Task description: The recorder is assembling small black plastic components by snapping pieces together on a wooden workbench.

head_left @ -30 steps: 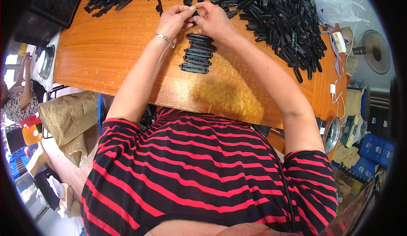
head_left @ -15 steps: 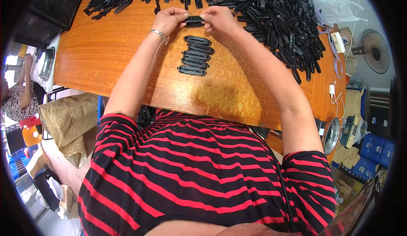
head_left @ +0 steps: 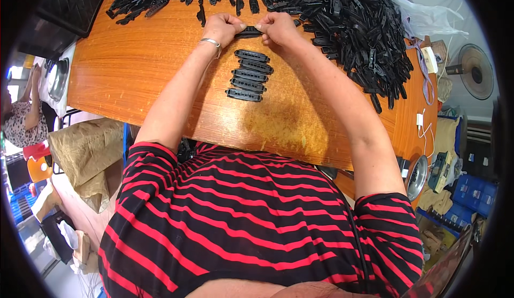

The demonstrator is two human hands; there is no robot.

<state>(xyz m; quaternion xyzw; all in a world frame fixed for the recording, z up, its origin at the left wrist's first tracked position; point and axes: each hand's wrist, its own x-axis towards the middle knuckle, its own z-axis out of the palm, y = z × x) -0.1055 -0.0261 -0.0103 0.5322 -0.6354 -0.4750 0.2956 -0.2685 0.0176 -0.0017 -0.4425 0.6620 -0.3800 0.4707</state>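
A slotted black plastic strip is held level above the tabletop, beyond a column of similar pieces. My left hand pinches its left end between thumb and fingers. The right end is pinched by my right hand. Both hands cover its tips, so its full length is hidden. Nearer to me, several slotted black plastic strips lie one behind another in a slightly staggered column on the wooden table.
A large heap of loose black plastic parts spreads along the far edge and down the right side. A black crate stands at the far left. To the right are a fan and a round metal dish. Another person sits at the left.
My two hands have come a little closer together, the left one shifting right. The strip between them has tipped, so its slots show less. The column of strips keeps its arrangement.
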